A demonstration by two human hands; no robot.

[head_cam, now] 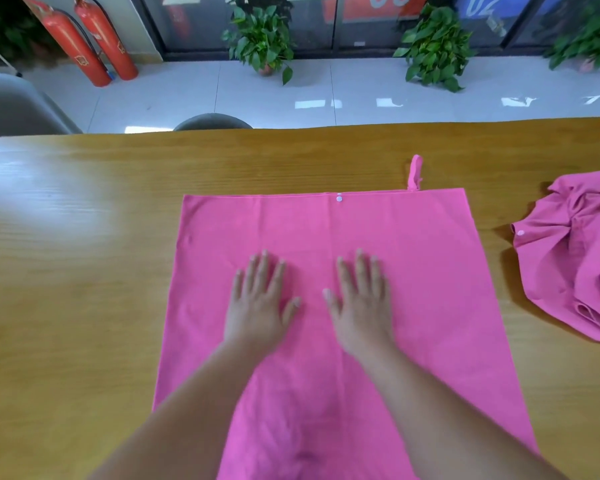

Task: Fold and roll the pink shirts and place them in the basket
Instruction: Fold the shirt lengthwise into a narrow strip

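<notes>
Scanning from the left: bench (84, 237), then the spread pink shirt (430, 271), its long axis running away from me. My left grip (260, 299) and right grip (361, 299) lie flat on its middle — fingers straight, holding nothing, equally near. A crumpled shirt (575, 258) sits well apart at right; no basket in view.

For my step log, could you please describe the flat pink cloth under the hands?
The flat pink cloth is smooth fabric spread on the wooden table, far edge straight, with a white snap at its middle and a pink loop near the right corner. The left hand and right hand rest flat on it, fingers spread. Its near end runs out of view.
</notes>
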